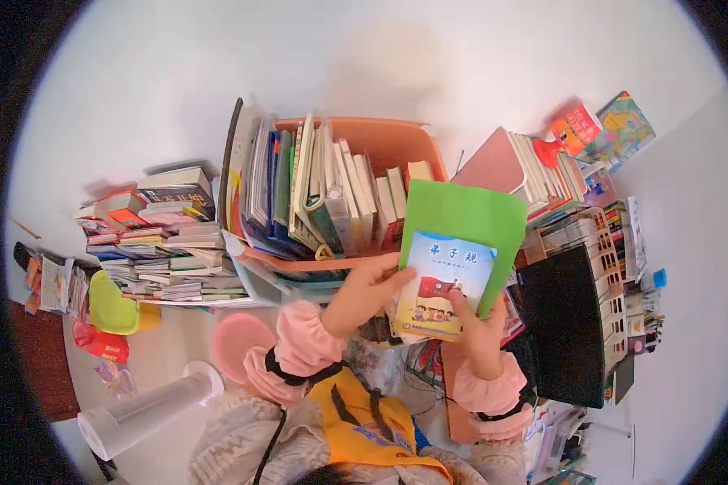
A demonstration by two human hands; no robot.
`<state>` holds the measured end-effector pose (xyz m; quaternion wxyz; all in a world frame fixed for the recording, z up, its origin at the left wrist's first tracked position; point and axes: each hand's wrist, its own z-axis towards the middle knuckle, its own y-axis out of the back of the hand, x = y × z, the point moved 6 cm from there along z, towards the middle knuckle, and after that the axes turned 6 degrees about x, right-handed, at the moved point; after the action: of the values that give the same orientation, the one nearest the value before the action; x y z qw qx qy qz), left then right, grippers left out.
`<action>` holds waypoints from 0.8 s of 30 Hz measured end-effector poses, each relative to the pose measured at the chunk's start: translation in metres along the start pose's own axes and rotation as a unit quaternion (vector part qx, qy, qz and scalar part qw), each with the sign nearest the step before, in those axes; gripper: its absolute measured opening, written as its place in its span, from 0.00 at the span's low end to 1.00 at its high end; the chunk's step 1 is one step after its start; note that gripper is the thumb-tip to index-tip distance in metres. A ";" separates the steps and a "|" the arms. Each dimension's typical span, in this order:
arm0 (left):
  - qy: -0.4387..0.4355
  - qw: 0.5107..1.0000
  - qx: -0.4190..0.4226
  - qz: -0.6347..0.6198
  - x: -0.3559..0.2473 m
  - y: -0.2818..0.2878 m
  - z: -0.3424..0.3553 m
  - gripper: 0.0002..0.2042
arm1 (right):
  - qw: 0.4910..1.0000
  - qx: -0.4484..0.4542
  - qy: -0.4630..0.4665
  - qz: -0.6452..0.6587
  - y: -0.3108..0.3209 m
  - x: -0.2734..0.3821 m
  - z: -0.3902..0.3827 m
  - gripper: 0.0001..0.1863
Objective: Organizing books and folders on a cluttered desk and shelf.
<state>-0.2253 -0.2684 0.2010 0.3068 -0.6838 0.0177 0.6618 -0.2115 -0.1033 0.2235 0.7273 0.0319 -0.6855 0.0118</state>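
A small booklet (431, 294) with a pale blue and yellow cover, a red flag and cartoon children is held up in front of me. Behind it a larger bright green sheet or cover (461, 207) sticks out above and to the right. My left hand (366, 293) grips the booklet's left edge, thumb at the front, other fingers partly hidden. On the lower right, my right hand (481, 331) has its thumb on the booklet's front and its fingers behind the green piece. Just beyond stands an orange bin (380, 129) with upright books (323, 186) inside.
Stacked books (178, 238) rise at the left. To the right stand a row of books (542, 166), a black monitor (560, 323) and a slotted beige rack (609, 263). A pink basin (239, 343) and a white cylinder (150, 411) lie at lower left, near a lime-green container (113, 303).
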 end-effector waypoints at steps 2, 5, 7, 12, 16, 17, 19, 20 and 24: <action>0.017 0.996 -0.077 0.053 -0.001 0.012 -0.006 0.15 | 1.000 -0.003 -0.003 0.023 -0.002 -0.004 -0.001 0.16; -0.112 0.981 -0.053 0.152 -0.010 0.010 -0.008 0.14 | 1.000 -0.005 0.004 -0.019 -0.001 -0.002 0.000 0.15; -0.057 0.981 -0.030 0.180 -0.010 0.010 -0.018 0.14 | 0.995 -0.058 -0.025 0.082 0.004 -0.003 0.000 0.14; -0.030 0.936 -0.123 0.328 -0.011 0.022 -0.034 0.10 | 0.990 -0.103 -0.011 0.093 0.016 -0.003 0.004 0.15; -0.024 0.962 -0.182 0.202 -0.021 0.034 -0.043 0.08 | 0.976 -0.153 0.030 0.155 0.046 0.015 0.010 0.12; -0.032 0.966 -0.194 0.168 -0.019 0.038 -0.043 0.08 | 0.973 -0.143 0.049 0.175 0.057 0.014 0.011 0.13; -0.041 0.968 -0.209 0.134 -0.010 0.046 -0.045 0.08 | 0.974 -0.080 0.014 0.212 0.043 0.019 0.006 0.14; -0.084 0.958 -0.204 0.184 -0.007 0.049 -0.046 0.09 | 0.969 -0.017 -0.021 0.247 0.030 0.019 0.004 0.15; -0.051 0.969 -0.206 0.124 -0.004 0.018 -0.029 0.11 | 0.969 -0.123 -0.078 0.200 0.010 -0.012 -0.003 0.15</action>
<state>-0.2078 -0.2976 0.1957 0.0757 -0.6902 -0.0499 0.7179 -0.2102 -0.0932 0.2120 0.6525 -0.1944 -0.7290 0.0700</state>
